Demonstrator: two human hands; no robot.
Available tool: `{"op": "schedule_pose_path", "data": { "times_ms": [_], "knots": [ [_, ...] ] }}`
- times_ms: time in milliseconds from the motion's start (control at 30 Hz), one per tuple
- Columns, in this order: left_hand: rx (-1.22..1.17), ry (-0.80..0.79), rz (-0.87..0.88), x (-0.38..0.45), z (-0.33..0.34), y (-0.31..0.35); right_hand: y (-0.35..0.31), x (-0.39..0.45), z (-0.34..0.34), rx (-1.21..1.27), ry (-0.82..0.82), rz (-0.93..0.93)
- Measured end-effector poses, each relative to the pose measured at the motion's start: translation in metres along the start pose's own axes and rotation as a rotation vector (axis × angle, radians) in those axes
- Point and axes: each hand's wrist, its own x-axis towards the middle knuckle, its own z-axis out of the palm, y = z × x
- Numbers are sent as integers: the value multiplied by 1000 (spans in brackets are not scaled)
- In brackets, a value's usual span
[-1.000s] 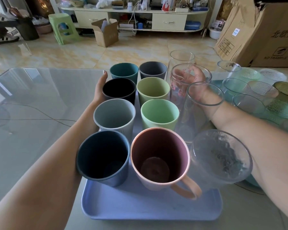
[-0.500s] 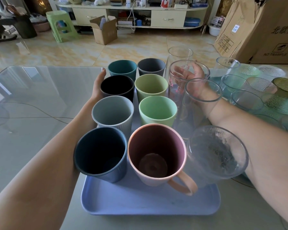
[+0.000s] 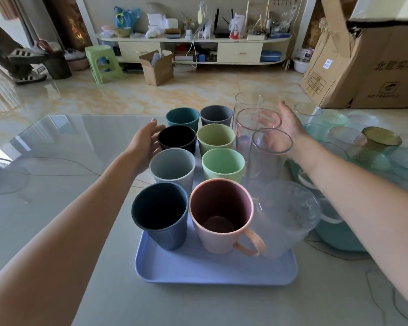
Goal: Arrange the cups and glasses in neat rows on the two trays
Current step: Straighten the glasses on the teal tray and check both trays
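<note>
A lavender tray (image 3: 198,269) holds two rows of coloured cups and a row of clear glasses. The left row runs from a teal cup (image 3: 182,118) past a black cup (image 3: 176,138) and a grey cup (image 3: 172,167) to a navy cup (image 3: 160,214). A pink mug (image 3: 222,215) stands nearest in the middle row. Tall clear glasses (image 3: 269,147) line the right side. My left hand (image 3: 146,142) hovers open beside the black cup. My right hand (image 3: 285,125) is open behind the tall glasses, partly seen through them.
A teal tray (image 3: 339,238) at the right carries several tinted and textured glasses (image 3: 377,144). The glass-topped table (image 3: 57,149) spreads to the left. Large cardboard boxes (image 3: 375,67) stand beyond the table's right end.
Both hands have come off the cups and glasses and lifted slightly outward with fingers spread. The camera view has tilted up.
</note>
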Motion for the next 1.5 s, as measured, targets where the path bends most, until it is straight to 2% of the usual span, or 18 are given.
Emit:
{"op": "schedule_pose_path", "data": {
  "times_ms": [100,200,267,333,400,500,600,700,867,1067,1367,1500],
  "knots": [
    [93,24,16,-14,-8,4,-19,-10,10,-304,103,-174],
    [187,78,17,-27,-16,-2,-34,-17,21,-647,216,-469],
    [222,106,1,-35,-20,-6,-44,-25,35,-857,188,-634],
    [236,120,-9,-41,-23,-8,-47,-31,53,-1089,71,-733],
    [290,137,-10,-42,-26,-11,-45,-33,73,-1329,-65,-730],
    [470,137,-25,-45,-28,-17,-38,-24,98,-1709,-222,-574],
    [646,140,-32,-49,-31,-27,-29,-15,113,-2007,-249,-428],
    [745,138,-13,-48,-35,-35,-20,-9,121,-2191,-226,-402],
    [787,78,-20,-49,-35,-35,-13,-8,121,-2249,-187,-412],
    [789,93,-31,-51,-34,-37,-11,-10,119,-2174,-159,-477],
    [771,73,-47,-50,-35,-37,-11,-13,115,-2077,-178,-432],
    [774,82,-41,-50,-35,-38,-9,-20,110,-2010,-140,-519]
  ]
}}
